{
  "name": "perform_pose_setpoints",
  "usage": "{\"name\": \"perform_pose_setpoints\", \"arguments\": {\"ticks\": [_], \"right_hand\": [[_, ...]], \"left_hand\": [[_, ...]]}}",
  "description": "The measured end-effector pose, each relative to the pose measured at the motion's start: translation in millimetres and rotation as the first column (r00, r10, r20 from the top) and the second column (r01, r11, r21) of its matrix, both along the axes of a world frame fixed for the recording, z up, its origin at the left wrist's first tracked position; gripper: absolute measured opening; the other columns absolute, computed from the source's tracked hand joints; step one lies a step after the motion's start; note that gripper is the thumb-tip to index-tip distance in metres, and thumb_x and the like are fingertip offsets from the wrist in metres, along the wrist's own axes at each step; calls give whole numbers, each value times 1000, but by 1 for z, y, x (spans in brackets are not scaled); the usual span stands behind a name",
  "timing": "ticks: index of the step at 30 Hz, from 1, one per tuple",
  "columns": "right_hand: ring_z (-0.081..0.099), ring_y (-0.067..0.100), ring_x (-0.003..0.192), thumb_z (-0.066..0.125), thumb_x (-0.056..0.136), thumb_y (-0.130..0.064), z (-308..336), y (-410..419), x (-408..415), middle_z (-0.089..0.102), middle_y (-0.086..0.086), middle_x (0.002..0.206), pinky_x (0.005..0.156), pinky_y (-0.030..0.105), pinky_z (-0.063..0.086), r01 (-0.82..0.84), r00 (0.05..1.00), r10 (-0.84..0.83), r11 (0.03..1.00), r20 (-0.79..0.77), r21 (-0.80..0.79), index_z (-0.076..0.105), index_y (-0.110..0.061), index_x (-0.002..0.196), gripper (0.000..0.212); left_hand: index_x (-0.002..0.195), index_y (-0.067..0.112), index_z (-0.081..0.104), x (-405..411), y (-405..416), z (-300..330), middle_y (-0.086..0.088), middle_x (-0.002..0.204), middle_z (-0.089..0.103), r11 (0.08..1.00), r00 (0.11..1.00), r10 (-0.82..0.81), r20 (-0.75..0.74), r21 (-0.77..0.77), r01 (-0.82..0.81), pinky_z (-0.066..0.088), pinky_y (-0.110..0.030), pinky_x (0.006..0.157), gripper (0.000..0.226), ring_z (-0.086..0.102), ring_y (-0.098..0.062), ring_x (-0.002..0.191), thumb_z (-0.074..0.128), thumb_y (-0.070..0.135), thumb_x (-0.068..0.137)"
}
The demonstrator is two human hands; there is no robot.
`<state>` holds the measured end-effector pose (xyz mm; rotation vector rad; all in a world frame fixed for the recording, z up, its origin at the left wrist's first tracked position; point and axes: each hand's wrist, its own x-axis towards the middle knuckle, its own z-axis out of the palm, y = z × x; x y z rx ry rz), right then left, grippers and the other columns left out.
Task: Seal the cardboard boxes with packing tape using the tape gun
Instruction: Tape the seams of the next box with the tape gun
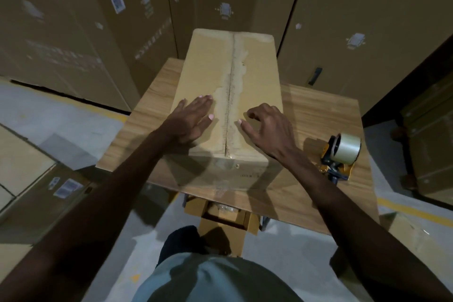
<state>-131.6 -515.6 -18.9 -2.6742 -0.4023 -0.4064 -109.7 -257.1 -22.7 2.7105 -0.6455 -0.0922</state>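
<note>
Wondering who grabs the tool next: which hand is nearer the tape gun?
Right. The right hand rests on the box top, on the side toward the tape gun; the left hand lies flat across the seam, farther away.

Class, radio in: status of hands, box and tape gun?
Left hand flat on cardboard box; right hand touching it, fingers bent. Seam untaped. Tape gun idle on table. Nothing blocking.

The box (228,95) is matt brown cardboard, its centre seam rough with torn paper; glossy clear tape shows on its near face. The table (306,115) has a smooth wood-grain finish. The tape gun (339,157) looks like yellow and dark plastic, with a shiny translucent tape roll (348,147).
</note>
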Motion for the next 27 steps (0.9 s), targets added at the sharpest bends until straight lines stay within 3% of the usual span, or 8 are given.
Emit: {"name": "perform_pose_setpoints", "arguments": {"ticks": [3,8,13,19,27], "right_hand": [[60,27,102,62,96,-43,4,5,34,67,7,113,76,36,49,3,998,-1,999,-59,41,68,-12,117,38],[55,35,126,56,101,-33,4,17,98,56,16,143,96,39,48,57,982,-45,996,-182,64,52,-2,141,51],[30,29,150,46,106,-26,5,38,164,32,13,163,116,36,31,111,963,-94,992,-251,53,33,-6,155,55],[16,27,155,37,108,-24,7,61,241,20,14,167,123,37,15,119,955,-113,993,-274,7,23,-4,158,56],[12,29,155,34,108,-23,9,75,305,15,17,167,125,43,15,115,943,-144,987,-301,-112,21,-3,158,56]], "left_hand": [[162,15,9,31,-7,3,2,169,3,996,997,48,-65,80,-42,0,-50,125,63,1,-15,155,23,46,108],[162,16,1,102,-11,5,1,169,-5,991,996,23,-90,132,-11,-4,-47,124,62,-6,-16,155,16,45,109],[162,16,0,186,-11,6,1,169,-5,985,996,-58,-69,159,69,-3,-46,124,60,-5,-16,155,20,38,110],[162,17,1,289,-14,7,2,169,-5,979,991,-119,-55,157,126,-2,-44,125,59,-5,-14,155,20,36,110],[162,14,10,357,-19,4,0,169,5,965,976,-215,37,163,206,6,-44,125,56,6,-15,155,23,32,110]]}}
